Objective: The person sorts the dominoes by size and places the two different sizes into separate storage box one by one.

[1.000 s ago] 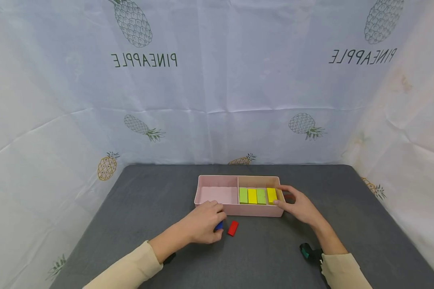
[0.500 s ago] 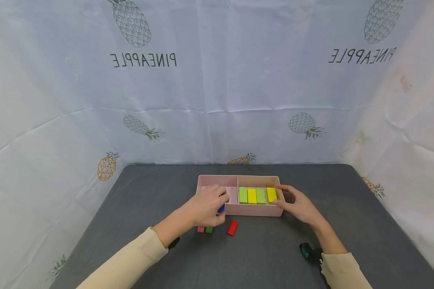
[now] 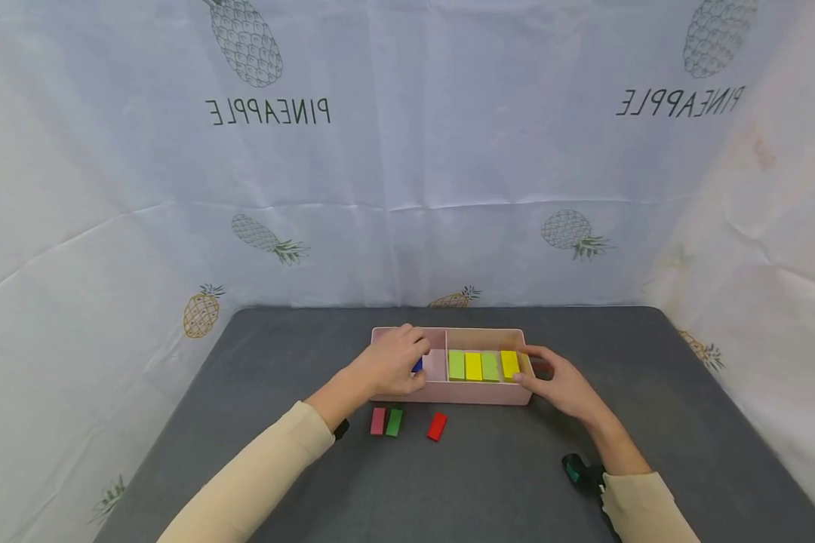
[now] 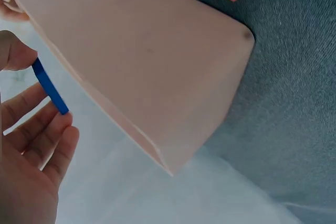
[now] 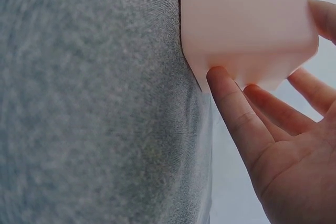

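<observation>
Over the left compartment of the pink box [image 3: 478, 397], a blue block [image 3: 417, 365] is pinched between the thumb and fingers of the left hand [image 3: 390, 367]. The right end of the box is touched by the right hand [image 3: 565, 386], whose fingers are kept straight and relaxed, well apart from the block. Green and yellow blocks [image 3: 482, 366] are seen in the right compartment.

Lying on the grey table [image 3: 278, 354], in front of the tray: pink block [image 3: 377, 421] touching green block [image 3: 394, 421], red block [image 3: 438, 427] apart. Pineapple-print sheet [image 3: 407, 151] hanging behind.
</observation>
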Motion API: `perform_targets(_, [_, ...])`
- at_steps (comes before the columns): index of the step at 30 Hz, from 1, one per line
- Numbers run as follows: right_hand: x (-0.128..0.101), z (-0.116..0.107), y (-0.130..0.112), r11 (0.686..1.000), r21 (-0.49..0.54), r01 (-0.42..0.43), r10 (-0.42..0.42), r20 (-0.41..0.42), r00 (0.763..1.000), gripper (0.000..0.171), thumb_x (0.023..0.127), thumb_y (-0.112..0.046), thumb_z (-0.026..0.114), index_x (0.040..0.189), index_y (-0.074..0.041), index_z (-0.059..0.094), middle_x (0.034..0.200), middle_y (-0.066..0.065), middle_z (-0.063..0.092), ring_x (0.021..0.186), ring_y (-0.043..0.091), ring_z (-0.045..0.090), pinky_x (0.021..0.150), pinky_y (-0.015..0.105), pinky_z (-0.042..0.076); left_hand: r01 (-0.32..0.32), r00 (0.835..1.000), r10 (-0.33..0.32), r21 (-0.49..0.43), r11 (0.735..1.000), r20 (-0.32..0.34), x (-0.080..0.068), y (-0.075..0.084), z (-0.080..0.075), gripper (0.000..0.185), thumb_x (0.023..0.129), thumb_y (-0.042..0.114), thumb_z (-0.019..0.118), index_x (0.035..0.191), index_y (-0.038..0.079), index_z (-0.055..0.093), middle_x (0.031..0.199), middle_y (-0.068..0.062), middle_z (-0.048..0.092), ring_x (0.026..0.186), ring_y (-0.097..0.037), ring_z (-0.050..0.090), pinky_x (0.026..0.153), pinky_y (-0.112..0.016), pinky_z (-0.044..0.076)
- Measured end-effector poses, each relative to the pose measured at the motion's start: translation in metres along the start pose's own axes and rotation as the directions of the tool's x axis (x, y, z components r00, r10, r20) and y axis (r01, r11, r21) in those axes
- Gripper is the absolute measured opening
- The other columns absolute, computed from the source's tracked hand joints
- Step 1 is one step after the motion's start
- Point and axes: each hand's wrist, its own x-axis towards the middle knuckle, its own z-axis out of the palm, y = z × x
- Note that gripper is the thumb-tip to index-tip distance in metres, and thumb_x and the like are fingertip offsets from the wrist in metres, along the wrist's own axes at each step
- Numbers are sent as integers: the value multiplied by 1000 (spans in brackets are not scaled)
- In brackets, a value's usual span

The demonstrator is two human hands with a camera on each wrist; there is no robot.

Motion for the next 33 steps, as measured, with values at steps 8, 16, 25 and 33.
perform_targets(8, [0,-3,-1,1000,-2,-3,3,3,1000,74,97,-38,69,154,-3,38,154,26,39,132,48,48,97,62,48,69,997,-67,-33,997,49,20,-13,7,23,87,24,64,105,10,67,95,-1,56,85,-18,50,76,-34,47])
perform_targets(16, [0,-1,-2,1000,-2,-2,2,3,1000,74,97,-39,69,153,-2,38,153,26,40,132,48,48,97,62,48,143,982,-131,-76,987,137,33,-11,17,28,89,28,68,112,12,68,102,-2,58,90,-19,49,83,-34,48])
perform_targets(25, [1,1,2,1000,-2,-8,8,-9,1000,73,96,-39,70,153,-3,39,153,25,41,132,48,48,97,62,48,198,956,-180,-61,978,230,42,-5,27,29,91,30,67,116,14,68,109,-1,60,95,-21,54,86,-37,51])
perform_targets(33, [1,0,1,1000,-2,-12,12,-2,1000,74,96,-39,69,153,-3,39,154,25,40,133,48,47,98,62,47,267,930,-231,-92,959,287,45,-3,34,36,91,32,71,122,13,70,127,-3,62,109,-22,56,97,-38,52])
